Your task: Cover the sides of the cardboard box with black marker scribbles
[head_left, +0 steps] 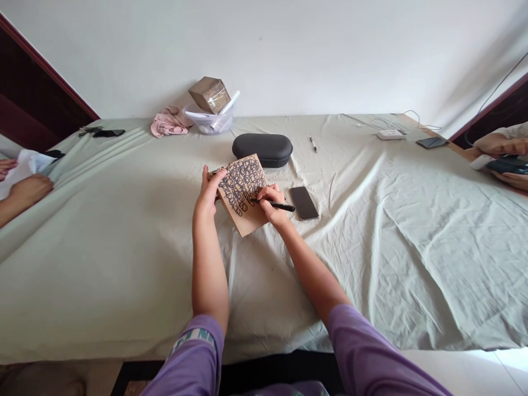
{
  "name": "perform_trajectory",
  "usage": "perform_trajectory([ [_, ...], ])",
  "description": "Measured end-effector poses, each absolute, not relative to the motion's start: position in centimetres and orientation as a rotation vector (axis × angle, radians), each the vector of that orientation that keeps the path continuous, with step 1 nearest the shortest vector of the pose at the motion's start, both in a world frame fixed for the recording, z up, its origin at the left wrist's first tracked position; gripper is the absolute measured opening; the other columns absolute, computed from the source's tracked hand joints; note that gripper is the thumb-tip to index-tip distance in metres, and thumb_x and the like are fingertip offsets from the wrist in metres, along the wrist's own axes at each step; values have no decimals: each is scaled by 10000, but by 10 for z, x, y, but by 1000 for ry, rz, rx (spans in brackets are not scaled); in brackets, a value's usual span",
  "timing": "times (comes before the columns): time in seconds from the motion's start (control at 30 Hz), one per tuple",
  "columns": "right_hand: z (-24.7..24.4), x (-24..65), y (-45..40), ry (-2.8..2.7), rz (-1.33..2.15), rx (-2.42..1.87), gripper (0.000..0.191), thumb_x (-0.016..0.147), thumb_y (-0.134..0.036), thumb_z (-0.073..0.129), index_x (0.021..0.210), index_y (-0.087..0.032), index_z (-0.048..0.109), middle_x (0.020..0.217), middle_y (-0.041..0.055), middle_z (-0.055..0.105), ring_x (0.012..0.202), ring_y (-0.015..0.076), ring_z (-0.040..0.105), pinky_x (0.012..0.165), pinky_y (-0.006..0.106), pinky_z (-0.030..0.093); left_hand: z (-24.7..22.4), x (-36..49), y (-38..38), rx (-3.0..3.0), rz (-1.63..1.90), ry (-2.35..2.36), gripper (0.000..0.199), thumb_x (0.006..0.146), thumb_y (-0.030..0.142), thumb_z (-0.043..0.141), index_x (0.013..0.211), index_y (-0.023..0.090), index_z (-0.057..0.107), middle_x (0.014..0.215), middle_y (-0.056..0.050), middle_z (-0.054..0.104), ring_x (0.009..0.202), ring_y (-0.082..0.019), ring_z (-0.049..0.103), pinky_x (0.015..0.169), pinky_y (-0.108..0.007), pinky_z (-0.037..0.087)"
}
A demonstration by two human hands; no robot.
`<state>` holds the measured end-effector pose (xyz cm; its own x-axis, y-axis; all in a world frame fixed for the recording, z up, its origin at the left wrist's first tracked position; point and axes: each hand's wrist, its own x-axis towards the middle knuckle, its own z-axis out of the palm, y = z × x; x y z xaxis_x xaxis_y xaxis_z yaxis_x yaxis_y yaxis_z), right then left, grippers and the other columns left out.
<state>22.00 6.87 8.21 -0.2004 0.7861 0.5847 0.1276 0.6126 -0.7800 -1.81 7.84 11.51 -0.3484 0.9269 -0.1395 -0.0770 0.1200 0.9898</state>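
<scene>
A brown cardboard box [247,223] is tilted in front of me, its upper face mostly covered with looping black scribbles. My left hand [209,190] grips its left edge, thumb on the scribbled face and the other fingers partly hidden behind. In my right hand [272,201] is a black marker pen [282,206], its tip at the lower part of the scribbles. The lower strip of the face is plain brown. Just right of that hand a dark smartphone [304,203] lies flat on the cloth.
A black hard case [262,148] sits just behind the box. Farther back are a pen [313,144], a plastic bowl [212,122] carrying another carton [209,94], and a pink cloth [170,121]. A white power strip [391,134] lies back right. Other people's hands [31,190] show at both sides.
</scene>
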Motion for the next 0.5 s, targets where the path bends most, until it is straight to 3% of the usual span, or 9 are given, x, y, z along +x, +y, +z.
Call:
perform_trajectory([
  [0.17,83,220,70,-1759,712,-783,98,826,-256,577,730,-271,567,738,13,649,834,248,581,1031,457,484,118,-15,77,851,1407,1471,1454,756,700,923,1866,362,45,1770,-120,556,1534,-391,656,1167,-507,617],
  [0.3,83,221,73,-1765,756,-788,216,863,-270,599,660,-276,528,689,11,641,768,242,537,1028,478,488,121,-11,74,854,1416,1494,1472,724,769,919,1863,371,76,1773,-126,550,1532,-401,658,1164,-509,622],
  [0.5,83,218,69,-1668,756,-837,172,863,-300,609,703,-282,549,745,15,661,852,259,600,1030,468,508,117,-11,75,906,1435,1508,1427,734,794,897,1857,364,128,1750,-138,566,1513,-407,671,1181,-526,615],
])
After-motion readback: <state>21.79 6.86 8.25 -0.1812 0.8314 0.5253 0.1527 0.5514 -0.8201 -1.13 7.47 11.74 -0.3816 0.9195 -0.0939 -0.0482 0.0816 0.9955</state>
